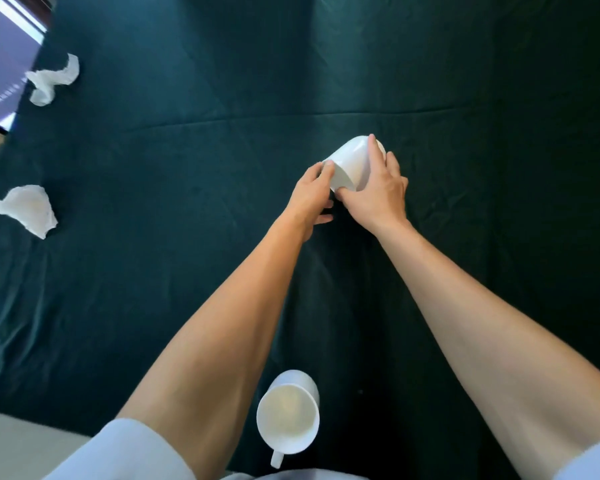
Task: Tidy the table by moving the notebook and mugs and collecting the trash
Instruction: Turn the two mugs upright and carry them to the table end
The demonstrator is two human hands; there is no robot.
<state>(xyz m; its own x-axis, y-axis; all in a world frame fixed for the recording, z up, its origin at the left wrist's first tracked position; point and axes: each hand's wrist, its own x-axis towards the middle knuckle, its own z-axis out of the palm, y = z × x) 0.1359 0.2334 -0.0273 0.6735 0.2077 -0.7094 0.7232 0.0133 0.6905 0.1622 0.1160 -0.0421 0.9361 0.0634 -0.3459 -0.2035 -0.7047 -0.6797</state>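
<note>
A white mug (350, 161) is tilted on its side near the middle of the dark green tablecloth (187, 237). My left hand (312, 195) grips its near rim with the thumb on top. My right hand (378, 188) wraps over its right side. A second white mug (288, 417) stands upright near the table's front edge, between my forearms, its handle pointing toward me. Two crumpled white tissues lie at the left: one (52, 79) far back, one (28, 209) closer. No notebook is in view.
A window or screen edge (4, 64) shows past the table's far left corner. A pale surface (14, 441) lies beyond the front left edge. Wide stretches of tablecloth spread to the right and back.
</note>
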